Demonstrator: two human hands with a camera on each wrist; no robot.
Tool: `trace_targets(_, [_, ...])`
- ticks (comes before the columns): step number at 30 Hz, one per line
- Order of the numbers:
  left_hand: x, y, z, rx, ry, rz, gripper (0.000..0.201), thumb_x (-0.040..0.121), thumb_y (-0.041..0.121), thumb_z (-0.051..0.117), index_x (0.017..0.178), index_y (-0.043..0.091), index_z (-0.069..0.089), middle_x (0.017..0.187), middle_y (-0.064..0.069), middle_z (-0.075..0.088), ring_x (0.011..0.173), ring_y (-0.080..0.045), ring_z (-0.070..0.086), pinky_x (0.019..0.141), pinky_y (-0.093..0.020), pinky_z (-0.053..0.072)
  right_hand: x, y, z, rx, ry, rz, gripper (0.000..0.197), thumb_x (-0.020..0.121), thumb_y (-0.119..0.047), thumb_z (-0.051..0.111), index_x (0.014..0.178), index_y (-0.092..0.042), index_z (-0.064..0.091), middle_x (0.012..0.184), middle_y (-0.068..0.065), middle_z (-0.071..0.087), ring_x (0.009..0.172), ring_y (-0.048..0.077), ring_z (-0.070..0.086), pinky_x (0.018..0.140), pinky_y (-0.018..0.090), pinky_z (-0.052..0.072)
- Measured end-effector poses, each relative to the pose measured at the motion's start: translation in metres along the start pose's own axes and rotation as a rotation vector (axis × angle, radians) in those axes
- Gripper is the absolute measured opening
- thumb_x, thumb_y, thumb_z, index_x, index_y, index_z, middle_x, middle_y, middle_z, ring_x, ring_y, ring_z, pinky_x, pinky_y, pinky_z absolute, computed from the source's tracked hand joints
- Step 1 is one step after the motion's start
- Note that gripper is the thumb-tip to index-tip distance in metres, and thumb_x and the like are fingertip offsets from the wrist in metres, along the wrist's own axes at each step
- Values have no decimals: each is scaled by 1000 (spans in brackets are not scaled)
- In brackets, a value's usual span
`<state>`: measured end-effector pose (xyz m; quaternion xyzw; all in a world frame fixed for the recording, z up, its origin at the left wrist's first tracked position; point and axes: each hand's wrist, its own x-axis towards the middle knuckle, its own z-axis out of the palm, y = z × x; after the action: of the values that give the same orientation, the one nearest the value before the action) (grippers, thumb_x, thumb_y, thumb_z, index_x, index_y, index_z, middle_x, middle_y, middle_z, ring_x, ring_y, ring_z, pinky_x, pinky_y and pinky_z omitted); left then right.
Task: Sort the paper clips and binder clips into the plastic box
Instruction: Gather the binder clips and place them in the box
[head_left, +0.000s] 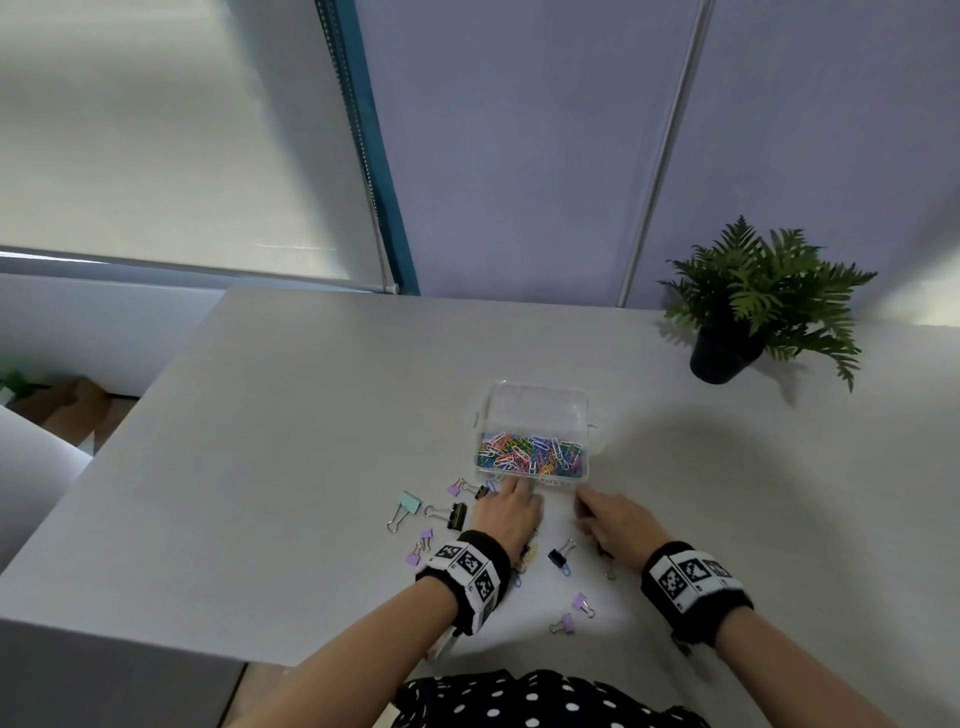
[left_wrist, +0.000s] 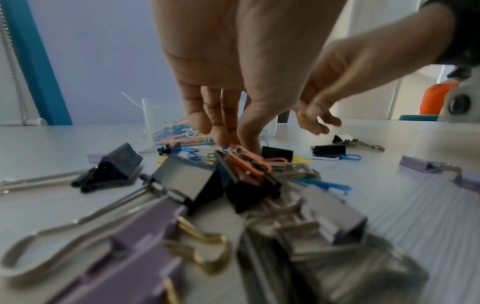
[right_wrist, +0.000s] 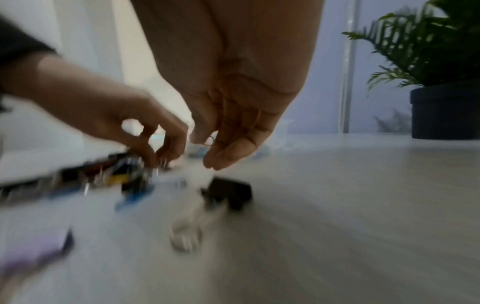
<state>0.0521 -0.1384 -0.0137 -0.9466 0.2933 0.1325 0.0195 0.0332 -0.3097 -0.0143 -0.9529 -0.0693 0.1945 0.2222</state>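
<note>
The clear plastic box (head_left: 535, 410) stands on the table; its near compartment holds many coloured paper clips (head_left: 530, 453) and its far one looks bare. My left hand (head_left: 511, 491) is just in front of the box. In the left wrist view, the left hand (left_wrist: 233, 142) brings thumb and fingertips together on an orange paper clip (left_wrist: 246, 158) lying on a black binder clip (left_wrist: 249, 185). To its right, my right hand (head_left: 584, 512) has curled fingers pinching a yellow paper clip (left_wrist: 302, 118). The right wrist view is blurred.
Loose binder clips lie around my hands: a mint one (head_left: 408, 504), a black one (head_left: 454, 514), purple ones (head_left: 571, 621) and a small black one (head_left: 558, 556). Blue and yellow paper clips (left_wrist: 324, 185) are among them. A potted plant (head_left: 727, 348) stands at the back right.
</note>
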Motion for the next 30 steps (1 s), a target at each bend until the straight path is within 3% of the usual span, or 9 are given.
trace_targets(4, [0,-4,6,1,-20,31,35,88,0,47,122,4,43,129,-16,48,124,-30,39,97,-42,43,15,-13,-27,225,271,-104,19,84,-14,62,80,-22,45,72,2,64,67,22,60,66,38,51])
trace_targets(7, [0,-7,-2,-131,3,25,32,89,1,45,120,9,45,125,-12,53,117,-30,49,93,-42,46,28,-19,-37,297,381,-128,17,83,-10,63,78,-19,49,73,0,63,69,19,60,66,33,50])
trace_targets(11, [8,-26,-27,-411,95,-13,20,89,6,48,107,12,53,111,-8,59,97,-27,59,88,-40,52,34,-13,-28,139,352,-126,6,83,-11,60,86,-13,55,86,-5,53,87,16,48,74,27,39])
trace_targets(14, [23,-44,-51,-521,147,-65,20,88,-1,50,106,4,58,109,-13,63,98,-26,60,92,-31,48,23,-13,-10,100,373,-212,7,83,-4,56,86,-11,57,91,1,56,89,18,48,73,25,37])
trace_targets(17, [43,-51,-67,-552,142,-89,22,90,-3,46,106,1,60,108,-15,66,100,-25,62,95,-30,47,7,-22,15,92,240,-269,8,87,-8,52,92,-11,57,99,3,56,87,12,46,74,22,40])
trace_targets(20, [56,-49,-72,-529,82,-26,28,87,-6,48,112,2,60,113,-15,65,109,-27,59,96,-29,42,0,-35,33,66,82,-337,16,87,-15,55,102,-10,54,106,4,54,100,16,46,81,22,37])
trace_targets(23, [54,-46,-72,-516,91,49,32,89,-3,47,119,6,57,121,-12,62,113,-23,57,100,-29,42,3,-42,39,-106,-1,-348,36,82,-22,62,112,-7,50,116,8,49,110,21,40,90,30,37])
trace_targets(26, [36,-51,-65,-533,132,135,30,90,-1,46,115,7,60,116,-9,65,107,-20,60,97,-24,43,7,-45,39,-175,10,-361,27,83,-16,60,105,-3,52,113,14,50,108,27,41,91,38,39])
trace_targets(30, [4,-64,-47,-549,79,163,29,86,-5,44,101,7,66,100,-8,70,91,-20,65,88,-28,50,11,-40,35,-101,-16,-320,18,85,-16,55,99,-5,54,108,11,51,103,22,40,85,32,35])
